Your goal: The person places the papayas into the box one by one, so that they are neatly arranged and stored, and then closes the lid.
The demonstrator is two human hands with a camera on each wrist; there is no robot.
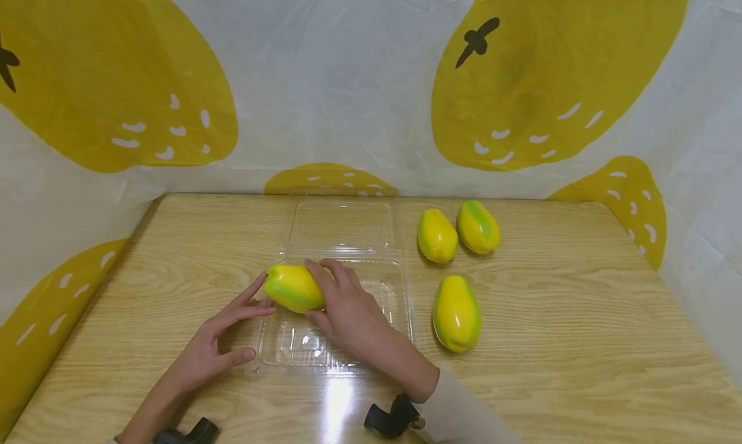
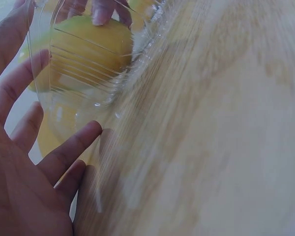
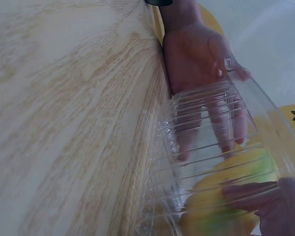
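My right hand (image 1: 353,308) grips a yellow and green papaya (image 1: 295,289) by one end, holding it on its side over the left part of a clear plastic clamshell box (image 1: 295,344). The box lies opened flat, its lid (image 1: 342,225) toward the back. My left hand (image 1: 205,347) is at the box's left edge with fingers spread, one fingertip right at the papaya's stem end. In the left wrist view, the papaya (image 2: 93,46) shows through the ribbed wall. The right wrist view shows the right thumb (image 3: 246,194) against the papaya (image 3: 226,179).
Three more papayas are on the wooden table (image 1: 551,341) right of the box: one at the front (image 1: 456,315), and a pair behind, left (image 1: 437,236) and right (image 1: 478,227). A cloth with a lemon print (image 1: 336,77) hangs along the table's back and sides.
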